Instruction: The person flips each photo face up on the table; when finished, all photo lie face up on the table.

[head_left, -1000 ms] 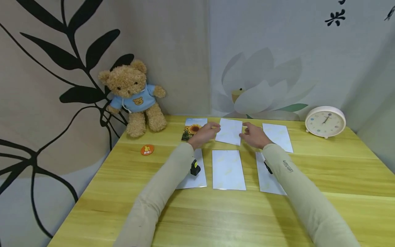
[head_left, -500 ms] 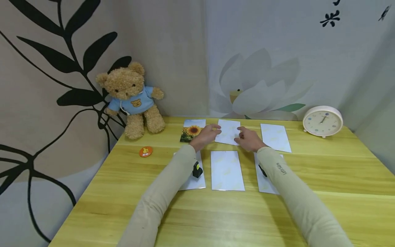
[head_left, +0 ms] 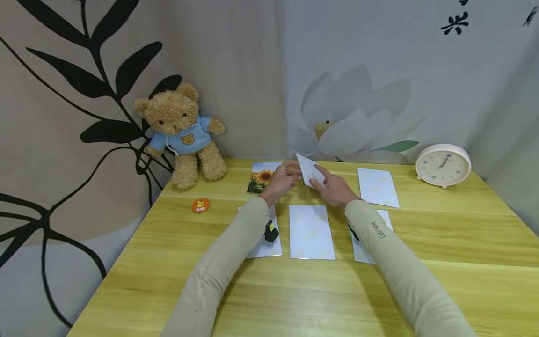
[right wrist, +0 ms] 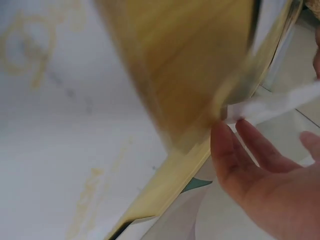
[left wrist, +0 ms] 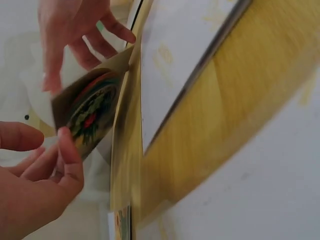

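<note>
My right hand (head_left: 334, 189) grips a white-backed card (head_left: 308, 169) by its right side, thumb low and fingers higher. Raised off the table, the card leans, its white back toward the head camera. On its underside, in the left wrist view, is a picture (left wrist: 95, 112) of something round with green and red in it. Close to the card's left edge is my left hand (head_left: 281, 182), fingers loosely bent, its thumb (left wrist: 70, 157) overlapping the card's edge in that view. A sunflower picture card (head_left: 258, 179) lies face up left of my left hand.
Several other cards lie white side up, among them a front-middle card (head_left: 311, 231) and a back-right card (head_left: 378, 187). An orange oval badge (head_left: 200, 205) lies left. A teddy bear (head_left: 185, 133) sits at the back left, a round clock (head_left: 443, 165) stands back right.
The back-middle card lay flat beneath both hands; its right side is now lifted and tilted in my right hand's grip. My right hand moved left, while the left stayed nearly in place.
</note>
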`<state>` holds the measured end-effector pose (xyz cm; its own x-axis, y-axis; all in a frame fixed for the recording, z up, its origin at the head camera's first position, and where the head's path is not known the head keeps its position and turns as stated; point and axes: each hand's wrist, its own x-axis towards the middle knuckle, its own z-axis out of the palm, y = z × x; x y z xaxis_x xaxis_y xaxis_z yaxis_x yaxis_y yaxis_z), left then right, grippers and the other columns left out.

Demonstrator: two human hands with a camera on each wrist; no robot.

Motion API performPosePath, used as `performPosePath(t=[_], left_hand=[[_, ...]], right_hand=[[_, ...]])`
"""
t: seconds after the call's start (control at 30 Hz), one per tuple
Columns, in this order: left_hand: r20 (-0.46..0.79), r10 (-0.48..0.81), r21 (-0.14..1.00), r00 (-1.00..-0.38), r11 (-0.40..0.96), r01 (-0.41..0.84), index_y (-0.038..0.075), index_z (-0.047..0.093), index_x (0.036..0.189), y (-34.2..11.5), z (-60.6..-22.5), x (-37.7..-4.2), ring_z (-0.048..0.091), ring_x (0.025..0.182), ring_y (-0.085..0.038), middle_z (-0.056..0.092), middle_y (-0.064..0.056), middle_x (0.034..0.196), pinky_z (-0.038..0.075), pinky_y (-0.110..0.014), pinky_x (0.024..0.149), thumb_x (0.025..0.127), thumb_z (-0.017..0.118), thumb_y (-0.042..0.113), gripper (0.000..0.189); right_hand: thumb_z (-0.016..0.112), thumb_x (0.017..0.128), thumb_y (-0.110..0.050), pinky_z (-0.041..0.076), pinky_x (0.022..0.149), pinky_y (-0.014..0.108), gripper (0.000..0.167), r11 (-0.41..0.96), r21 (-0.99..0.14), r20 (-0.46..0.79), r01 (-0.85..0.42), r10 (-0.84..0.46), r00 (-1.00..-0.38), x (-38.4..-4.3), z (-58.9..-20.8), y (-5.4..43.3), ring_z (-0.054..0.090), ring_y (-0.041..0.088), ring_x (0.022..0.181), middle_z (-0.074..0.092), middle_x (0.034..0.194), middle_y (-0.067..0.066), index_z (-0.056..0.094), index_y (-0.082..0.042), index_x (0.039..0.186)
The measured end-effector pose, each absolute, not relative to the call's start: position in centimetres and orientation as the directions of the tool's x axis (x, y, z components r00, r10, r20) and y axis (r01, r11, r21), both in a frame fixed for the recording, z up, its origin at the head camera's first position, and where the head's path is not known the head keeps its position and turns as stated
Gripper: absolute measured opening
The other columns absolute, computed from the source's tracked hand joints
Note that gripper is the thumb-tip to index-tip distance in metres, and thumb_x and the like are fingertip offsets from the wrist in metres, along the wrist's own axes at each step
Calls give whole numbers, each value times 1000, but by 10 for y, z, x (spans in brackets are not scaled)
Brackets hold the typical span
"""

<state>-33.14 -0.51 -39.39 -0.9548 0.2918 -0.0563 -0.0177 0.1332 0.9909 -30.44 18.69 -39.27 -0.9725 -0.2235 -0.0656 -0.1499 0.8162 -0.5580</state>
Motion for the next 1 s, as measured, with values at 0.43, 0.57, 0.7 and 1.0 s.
performPosePath(t=[0.43,0.57,0.7,1.0], left_hand=[[9,318,993,-948,106,45,4,40,152,4,-389,-325,60,125,-35,55,-18,146,49,-55,105,105,50,9,48],[25,329,992,-944,111,65,7,43,151,5,-390,-324,59,126,-34,53,-17,146,50,-54,104,106,51,12,46],[28,333,992,-943,107,67,10,43,152,6,-390,-323,59,125,-33,52,-17,146,50,-55,103,106,50,12,46],[4,384,993,-923,109,50,26,43,151,6,-387,-324,59,126,-30,54,-13,144,48,-55,106,105,53,21,47]], right_hand=[[29,106,-58,48,99,52,59,791,-598,-88,-131,-227,-970,-306,-386,185,62,35,114,64,127,20,21,-37,161],[30,106,-58,48,102,54,59,776,-619,-111,-122,-240,-965,-305,-383,184,61,37,117,63,130,21,18,-40,161],[31,106,-56,44,108,59,60,774,-620,-110,-133,-253,-961,-307,-381,184,58,42,126,58,138,25,16,-38,161],[37,107,-50,50,98,54,57,713,-685,-74,-152,-276,-958,-301,-372,190,62,41,117,58,136,25,19,-39,160]])
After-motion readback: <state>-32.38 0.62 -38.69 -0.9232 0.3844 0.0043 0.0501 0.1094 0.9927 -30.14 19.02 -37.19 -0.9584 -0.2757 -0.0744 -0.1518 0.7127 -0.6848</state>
